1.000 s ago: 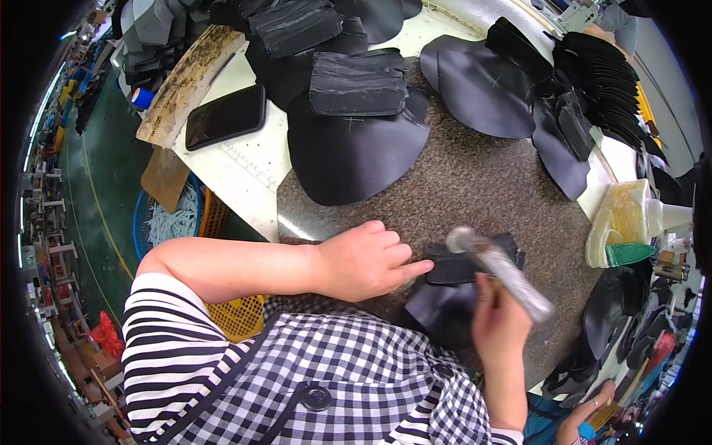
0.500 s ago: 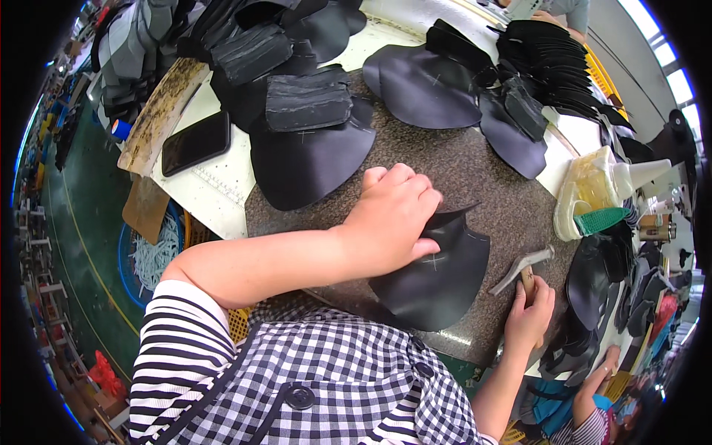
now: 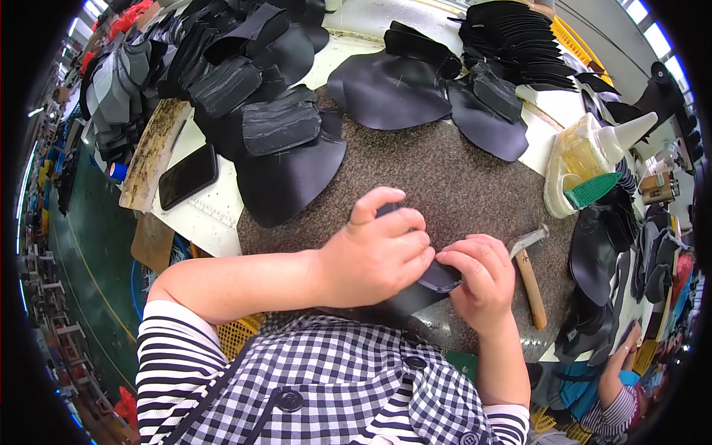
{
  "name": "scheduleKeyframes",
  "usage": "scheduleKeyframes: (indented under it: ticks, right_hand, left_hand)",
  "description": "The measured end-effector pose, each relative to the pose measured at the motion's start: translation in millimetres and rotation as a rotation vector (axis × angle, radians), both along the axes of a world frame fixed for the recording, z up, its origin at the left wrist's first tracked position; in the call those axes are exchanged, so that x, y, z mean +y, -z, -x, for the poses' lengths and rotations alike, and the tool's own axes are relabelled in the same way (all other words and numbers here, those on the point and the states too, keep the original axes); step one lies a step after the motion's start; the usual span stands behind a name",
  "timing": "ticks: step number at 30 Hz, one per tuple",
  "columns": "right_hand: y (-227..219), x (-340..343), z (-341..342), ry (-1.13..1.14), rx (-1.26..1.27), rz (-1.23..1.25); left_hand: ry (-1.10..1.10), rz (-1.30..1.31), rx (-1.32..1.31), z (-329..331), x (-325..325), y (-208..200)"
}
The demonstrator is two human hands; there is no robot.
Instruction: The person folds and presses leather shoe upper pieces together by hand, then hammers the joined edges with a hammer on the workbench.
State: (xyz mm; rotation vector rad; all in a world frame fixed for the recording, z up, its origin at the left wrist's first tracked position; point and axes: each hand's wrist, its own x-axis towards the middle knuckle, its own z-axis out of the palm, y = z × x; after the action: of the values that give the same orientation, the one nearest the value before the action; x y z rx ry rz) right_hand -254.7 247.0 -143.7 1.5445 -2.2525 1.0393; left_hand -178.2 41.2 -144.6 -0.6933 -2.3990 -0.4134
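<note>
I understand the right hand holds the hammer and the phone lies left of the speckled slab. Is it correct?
Not quite: the head view shows the hammer lying on the slab beside the right hand. The phone is as you say.

1. We see a green floor (image 3: 93,230) stretching down the left side, with thin pale lines marked along it.
2. Past the floor, toward the far left rim, we make out a long row of furnishings and equipment (image 3: 44,297), too small and bent to tell piece by piece.
3. Bright light strips (image 3: 35,113) shine along that same rim.
4. At upper right we have a plain, pale grey wall (image 3: 593,44).
5. Bright windows (image 3: 657,33) with bluish edges curve beside it.
6. Before us stands a white-topped table (image 3: 222,231), bearing a speckled brown-grey slab (image 3: 482,178).
7. A stained, cream-coloured board (image 3: 154,156) edges its left side.
</note>
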Motion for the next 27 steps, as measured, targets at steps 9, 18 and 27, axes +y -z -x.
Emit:
scheduleKeyframes:
  ticks: [9,18,27]
  right_hand:
    - [9.0,-0.7,-5.0,0.034,-0.482,0.103]
    - [22.1,-36.4,-0.7,0.250,-1.564,0.463]
    - [43.3,-28.3,10.1,0.128,-1.270,0.248]
  left_hand:
    - [0.032,0.013,-0.072,-10.8,-45.8,-1.1]
    - [0.045,-0.235,-0.090,-22.8,-37.7,16.9]
    - [-0.318,-0.472,-0.578,-13.2,-29.6,5.4]
